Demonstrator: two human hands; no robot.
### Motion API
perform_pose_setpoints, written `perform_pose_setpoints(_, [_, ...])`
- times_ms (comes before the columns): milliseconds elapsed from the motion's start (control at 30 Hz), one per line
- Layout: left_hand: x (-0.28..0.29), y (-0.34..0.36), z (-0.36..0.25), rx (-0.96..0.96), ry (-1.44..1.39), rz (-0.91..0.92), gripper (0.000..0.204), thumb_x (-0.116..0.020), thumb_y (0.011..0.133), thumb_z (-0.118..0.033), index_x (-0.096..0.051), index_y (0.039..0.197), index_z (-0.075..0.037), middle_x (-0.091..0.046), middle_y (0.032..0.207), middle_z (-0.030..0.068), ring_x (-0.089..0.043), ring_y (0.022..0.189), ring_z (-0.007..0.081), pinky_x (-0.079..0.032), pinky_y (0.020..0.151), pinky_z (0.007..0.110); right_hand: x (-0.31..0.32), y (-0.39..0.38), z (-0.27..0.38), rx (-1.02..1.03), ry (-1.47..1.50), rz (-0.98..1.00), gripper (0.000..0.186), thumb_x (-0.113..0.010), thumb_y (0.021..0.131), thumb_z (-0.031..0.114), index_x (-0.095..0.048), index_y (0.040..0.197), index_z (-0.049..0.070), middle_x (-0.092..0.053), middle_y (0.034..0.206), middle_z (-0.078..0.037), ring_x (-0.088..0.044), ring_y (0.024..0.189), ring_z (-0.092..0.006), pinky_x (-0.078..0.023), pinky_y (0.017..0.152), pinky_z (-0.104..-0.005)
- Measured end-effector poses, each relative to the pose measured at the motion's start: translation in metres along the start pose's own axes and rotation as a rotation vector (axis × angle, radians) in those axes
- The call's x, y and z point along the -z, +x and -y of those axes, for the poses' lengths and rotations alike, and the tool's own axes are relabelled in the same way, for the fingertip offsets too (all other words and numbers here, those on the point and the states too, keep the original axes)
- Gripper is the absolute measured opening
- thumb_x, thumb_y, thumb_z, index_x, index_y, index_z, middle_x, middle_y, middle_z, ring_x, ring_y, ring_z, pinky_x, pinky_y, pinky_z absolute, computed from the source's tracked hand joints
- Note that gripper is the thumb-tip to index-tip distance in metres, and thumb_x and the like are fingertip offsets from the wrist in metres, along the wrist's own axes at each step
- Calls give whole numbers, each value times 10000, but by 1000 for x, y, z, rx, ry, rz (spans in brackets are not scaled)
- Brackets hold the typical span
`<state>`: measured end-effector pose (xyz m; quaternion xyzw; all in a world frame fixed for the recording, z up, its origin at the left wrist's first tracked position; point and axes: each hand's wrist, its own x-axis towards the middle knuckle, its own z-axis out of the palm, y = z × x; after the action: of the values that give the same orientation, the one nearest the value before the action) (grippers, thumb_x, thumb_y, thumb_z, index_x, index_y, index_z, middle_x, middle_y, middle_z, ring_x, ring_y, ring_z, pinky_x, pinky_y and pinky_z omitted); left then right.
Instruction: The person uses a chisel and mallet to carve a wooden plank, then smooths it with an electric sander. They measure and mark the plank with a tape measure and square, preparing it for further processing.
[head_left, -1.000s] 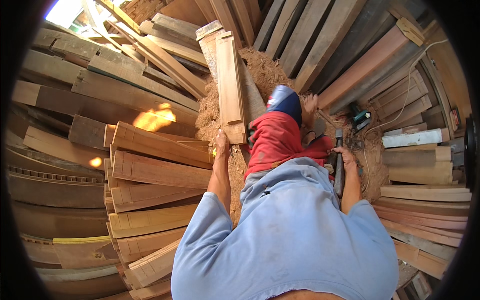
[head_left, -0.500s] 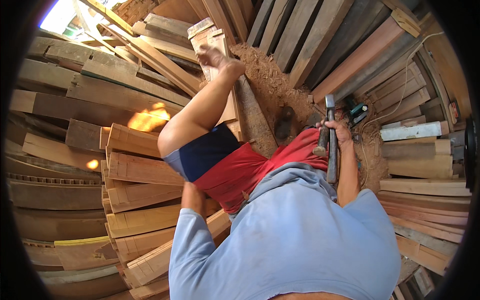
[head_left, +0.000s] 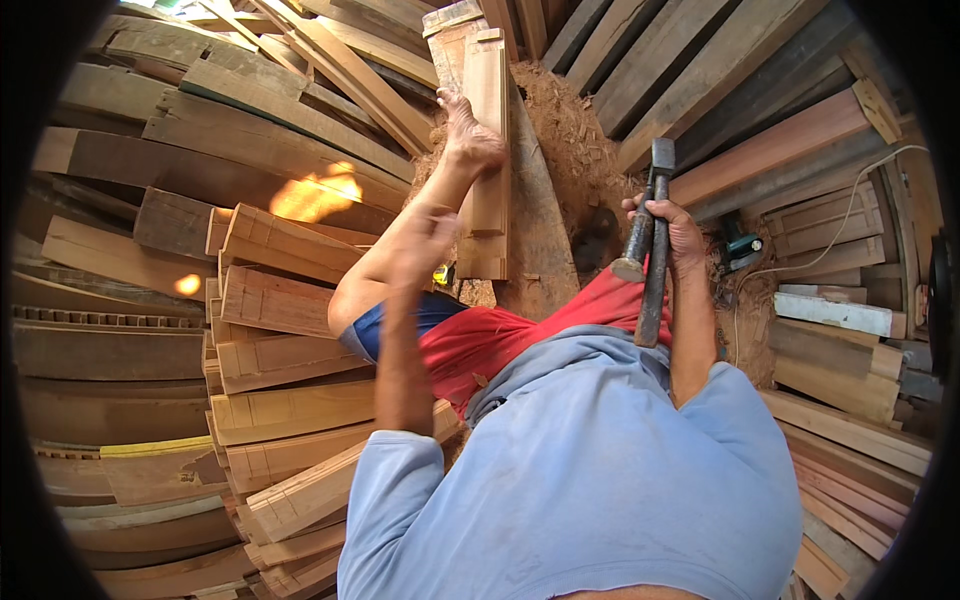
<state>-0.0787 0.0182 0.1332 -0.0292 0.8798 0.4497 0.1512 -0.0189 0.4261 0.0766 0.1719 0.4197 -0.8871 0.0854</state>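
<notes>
My right hand [head_left: 672,225] is closed round a hammer [head_left: 655,255] and, beside it, a chisel-like tool with a round-ended handle [head_left: 632,255]. The hammer head points away from me; the tool's far end is partly hidden by my fingers. My left hand [head_left: 430,240] is over my bent left leg, smeared by motion, so its fingers are unclear. Ahead, a light wooden piece [head_left: 487,190] lies on a thick plank [head_left: 535,220]. My bare left foot [head_left: 470,130] rests against that piece. A small yellow-and-black thing [head_left: 440,274] shows just beyond my left hand.
Cut boards with marked ends [head_left: 290,300] are stacked close on my left, with long timbers [head_left: 110,380] behind them. Timbers [head_left: 690,70] lean at the far right. A green power tool [head_left: 742,246] with a pale cord [head_left: 820,258] lies right, among wood shavings [head_left: 555,110].
My left hand has come up from beside my hip to over my left leg. My foot has come to rest by the light wooden piece. The view has shifted slightly.
</notes>
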Motion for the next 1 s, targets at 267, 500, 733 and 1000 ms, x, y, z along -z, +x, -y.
perform_pose_setpoints(267, [-129, 30, 92, 402, 423, 104, 1388, -851, 735, -482, 164, 1607, -113, -20, 1587, 457, -196, 1494, 547, -309, 1194, 548, 14, -29, -12, 4, 3, 1, 281, -638, 897, 125, -628, 1124, -40, -696, 1134, -209, -719, 943, -217, -604, 868, -334])
perform_pose_setpoints(500, [-168, 27, 51, 318, 538, 15, 1334, -816, 701, -536, 33, 1615, -63, -315, 1468, 426, -388, 1340, 587, -322, 1129, 614, 15, -46, -10, 70, 38, -107, 263, -659, 866, 136, -632, 1068, -29, -710, 1079, -232, -716, 912, -237, -584, 873, -355])
perform_pose_setpoints(733, [-162, 1, -13, -226, 490, -94, 1175, -852, 733, -322, -120, 1619, -78, -232, 1577, 338, -273, 1434, 533, -224, 1179, 608, 12, -35, -2, -40, 48, -89, 247, -657, 890, 156, -652, 1066, -17, -715, 1083, -223, -714, 928, -227, -587, 875, -361])
perform_pose_setpoints(1000, [-165, -16, -104, -1023, -110, 331, 658, -824, 573, -45, -633, 1197, -124, -542, 1348, 175, -441, 1330, 409, -324, 1132, 520, 1, -5, -32, -142, 163, 18, 311, -672, 954, 242, -655, 1109, -28, -717, 989, -120, -713, 783, -169, -594, 689, -277])
